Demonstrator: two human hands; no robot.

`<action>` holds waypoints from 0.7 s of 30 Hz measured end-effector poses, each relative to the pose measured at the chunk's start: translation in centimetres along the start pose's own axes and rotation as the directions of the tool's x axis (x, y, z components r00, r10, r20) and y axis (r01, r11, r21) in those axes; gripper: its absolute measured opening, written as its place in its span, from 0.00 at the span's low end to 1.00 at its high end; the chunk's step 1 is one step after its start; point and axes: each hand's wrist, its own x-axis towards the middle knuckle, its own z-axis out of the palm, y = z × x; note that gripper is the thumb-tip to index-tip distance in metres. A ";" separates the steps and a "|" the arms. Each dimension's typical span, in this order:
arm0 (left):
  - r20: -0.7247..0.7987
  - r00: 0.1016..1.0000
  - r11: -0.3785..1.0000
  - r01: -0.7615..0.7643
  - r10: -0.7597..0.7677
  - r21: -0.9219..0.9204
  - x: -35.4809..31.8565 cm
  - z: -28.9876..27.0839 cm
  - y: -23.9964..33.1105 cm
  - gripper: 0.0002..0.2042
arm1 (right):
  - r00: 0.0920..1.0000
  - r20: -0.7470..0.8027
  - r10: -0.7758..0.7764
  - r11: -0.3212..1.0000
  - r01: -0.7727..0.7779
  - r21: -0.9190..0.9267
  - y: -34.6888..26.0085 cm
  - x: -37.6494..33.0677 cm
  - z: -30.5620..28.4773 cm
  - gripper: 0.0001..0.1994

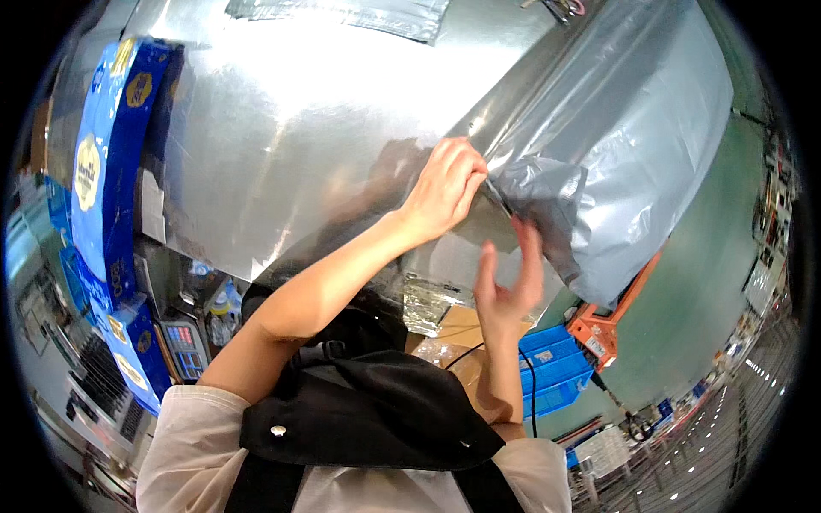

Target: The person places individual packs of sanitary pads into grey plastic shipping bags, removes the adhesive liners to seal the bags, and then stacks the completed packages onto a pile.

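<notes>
A large grey plastic bag [650, 145] lies across the right side of the shiny metal tabletop [282, 162] and hangs past its edge. My left hand [443, 190] is closed, its fingers pinching the bag's near left edge. Just below the bag's crumpled near corner, my right hand [513, 286] has its thumb and forefinger spread apart. The forefinger tip is close to the bag's edge; whether it touches is hard to tell.
Blue printed cartons [103, 171] stand along the left. A keypad device [184, 342] sits near them. Another grey plastic bag [359, 15] lies at the far edge. At lower right are a blue crate [552, 372] and an orange-handled piece of equipment [599, 329].
</notes>
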 end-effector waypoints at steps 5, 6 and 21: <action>0.008 1.000 0.999 0.000 0.001 -0.041 -0.2 -0.1 -0.6 0.08 | 0.973 0.045 -0.226 0.965 0.218 0.143 -1.6 6.3 -5.6 0.17; 0.015 1.000 0.999 0.013 -0.012 -0.046 -0.5 0.0 -0.6 0.08 | 0.936 0.164 -0.312 0.950 0.306 0.058 -2.6 9.2 -5.6 0.17; -0.075 0.996 0.997 0.047 -0.052 -0.056 -0.5 0.5 -2.3 0.08 | 0.666 0.647 -0.371 0.895 0.442 0.058 0.7 14.3 -5.3 0.04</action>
